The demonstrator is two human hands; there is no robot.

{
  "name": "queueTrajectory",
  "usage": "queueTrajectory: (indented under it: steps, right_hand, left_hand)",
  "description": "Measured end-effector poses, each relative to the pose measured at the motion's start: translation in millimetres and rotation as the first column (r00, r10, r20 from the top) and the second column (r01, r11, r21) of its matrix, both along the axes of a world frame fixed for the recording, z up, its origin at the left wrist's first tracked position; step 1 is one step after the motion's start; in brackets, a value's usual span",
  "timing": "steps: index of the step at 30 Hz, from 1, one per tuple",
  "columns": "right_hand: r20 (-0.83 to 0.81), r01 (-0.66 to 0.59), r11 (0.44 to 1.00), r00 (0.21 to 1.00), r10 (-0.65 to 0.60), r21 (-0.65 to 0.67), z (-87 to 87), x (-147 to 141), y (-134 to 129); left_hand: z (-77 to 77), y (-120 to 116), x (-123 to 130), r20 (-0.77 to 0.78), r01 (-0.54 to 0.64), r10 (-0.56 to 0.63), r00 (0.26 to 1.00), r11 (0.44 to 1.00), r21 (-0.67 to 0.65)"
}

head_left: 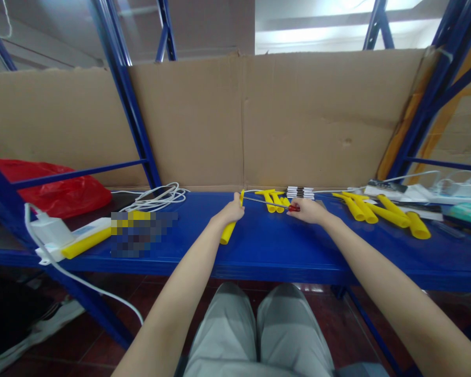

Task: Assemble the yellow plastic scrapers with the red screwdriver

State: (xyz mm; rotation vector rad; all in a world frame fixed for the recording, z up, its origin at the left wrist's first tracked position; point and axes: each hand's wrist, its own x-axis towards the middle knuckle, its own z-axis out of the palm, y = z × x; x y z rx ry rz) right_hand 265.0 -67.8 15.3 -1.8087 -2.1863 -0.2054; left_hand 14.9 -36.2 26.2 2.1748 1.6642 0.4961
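Observation:
My left hand (pixel 233 209) is closed around a yellow plastic piece with a tube-like handle (pixel 228 233), which sticks out below the fist toward the shelf's front edge. In my right hand (pixel 306 210) is a screwdriver (pixel 294 208) with a red handle and a long thin metal shaft. The shaft points left, its tip at the upper part of the yellow piece beside my left hand. Behind the shaft, between my hands, lie several similar yellow pieces (pixel 272 203). A stack of small white-and-black items (pixel 300 192) sits just behind my right hand.
More yellow pieces (pixel 392 213) lie to the right. On the left are a white power strip (pixel 90 230), another yellow tube (pixel 87 244), a coiled white cable (pixel 160 198) and a red plastic bag (pixel 55 180). Cardboard (pixel 298 120) walls the back of the blue shelf (pixel 275 246).

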Motion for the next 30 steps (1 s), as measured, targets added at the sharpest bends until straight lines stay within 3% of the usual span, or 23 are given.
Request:
queueTrajectory:
  steps: [7,15,21,30]
  right_hand:
    - [-0.113,-0.135,0.981,0.986,0.120,-0.136,-3.4,4.5,7.6]
    - [-0.069,0.000,0.999,0.998,-0.003,-0.037,-1.8,1.1,2.2]
    - [-0.150,-0.126,0.983,0.983,0.105,-0.135,-4.0,4.7,7.2]
    - [-0.077,-0.042,0.997,0.996,0.037,-0.070,-2.0,-0.9,1.9]
  left_hand:
    - [-2.5,2.6,-0.7,-0.005,0.007,-0.007,1.000,1.000,0.004]
    - [-1.6,1.4,-0.7,-0.003,0.007,-0.007,1.000,1.000,0.002]
    - [-2.5,2.9,-1.8,-0.007,0.016,-0.016,1.000,1.000,0.003]
    - [0.8,-1.7,-0.6,-0.023,0.018,-0.018,1.000,1.000,0.000]
